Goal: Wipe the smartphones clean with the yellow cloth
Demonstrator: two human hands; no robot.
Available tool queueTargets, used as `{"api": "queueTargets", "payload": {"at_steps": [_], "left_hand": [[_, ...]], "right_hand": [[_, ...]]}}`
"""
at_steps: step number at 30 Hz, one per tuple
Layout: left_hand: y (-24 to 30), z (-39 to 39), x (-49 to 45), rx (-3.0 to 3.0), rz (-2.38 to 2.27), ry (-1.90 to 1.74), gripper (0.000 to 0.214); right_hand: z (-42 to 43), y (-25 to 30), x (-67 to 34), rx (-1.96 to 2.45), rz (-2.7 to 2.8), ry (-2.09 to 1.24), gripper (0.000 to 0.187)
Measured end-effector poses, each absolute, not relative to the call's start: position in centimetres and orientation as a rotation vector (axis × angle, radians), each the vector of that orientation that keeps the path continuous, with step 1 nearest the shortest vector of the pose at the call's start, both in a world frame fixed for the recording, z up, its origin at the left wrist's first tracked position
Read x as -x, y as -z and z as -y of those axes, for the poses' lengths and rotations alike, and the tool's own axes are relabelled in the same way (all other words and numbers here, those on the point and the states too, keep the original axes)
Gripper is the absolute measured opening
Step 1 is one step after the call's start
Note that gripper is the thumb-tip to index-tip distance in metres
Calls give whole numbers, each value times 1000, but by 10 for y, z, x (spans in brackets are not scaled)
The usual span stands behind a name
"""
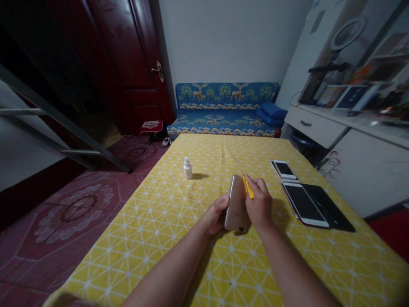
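Head view: my left grip (217,214) clamped a gold smartphone (235,204) upright so my right grip (259,204), pinched closed, could press a yellow plastic pick (248,187) against its edge.

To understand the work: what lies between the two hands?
A gold smartphone and yellow tool lie between the left hand and right hand, in the head view.
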State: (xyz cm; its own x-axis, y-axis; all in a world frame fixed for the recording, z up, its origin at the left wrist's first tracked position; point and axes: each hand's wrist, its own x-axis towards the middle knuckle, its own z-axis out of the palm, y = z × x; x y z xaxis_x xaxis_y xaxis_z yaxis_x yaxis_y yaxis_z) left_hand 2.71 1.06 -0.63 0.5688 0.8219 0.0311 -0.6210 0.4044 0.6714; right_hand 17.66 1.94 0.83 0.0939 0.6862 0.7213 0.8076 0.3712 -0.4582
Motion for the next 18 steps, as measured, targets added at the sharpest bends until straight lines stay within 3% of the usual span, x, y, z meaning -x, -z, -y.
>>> {"api": "queueTargets", "payload": {"at_steps": [8, 18], "left_hand": [[12, -18, -18, -448, -413, -998, 32], [6, -23, -12, -306, -402, -920, 47]], "right_hand": [[-16, -5, -175, 1343, 1685, 106, 53], [-9, -9, -170, 1400, 1877, 175, 46]]}}
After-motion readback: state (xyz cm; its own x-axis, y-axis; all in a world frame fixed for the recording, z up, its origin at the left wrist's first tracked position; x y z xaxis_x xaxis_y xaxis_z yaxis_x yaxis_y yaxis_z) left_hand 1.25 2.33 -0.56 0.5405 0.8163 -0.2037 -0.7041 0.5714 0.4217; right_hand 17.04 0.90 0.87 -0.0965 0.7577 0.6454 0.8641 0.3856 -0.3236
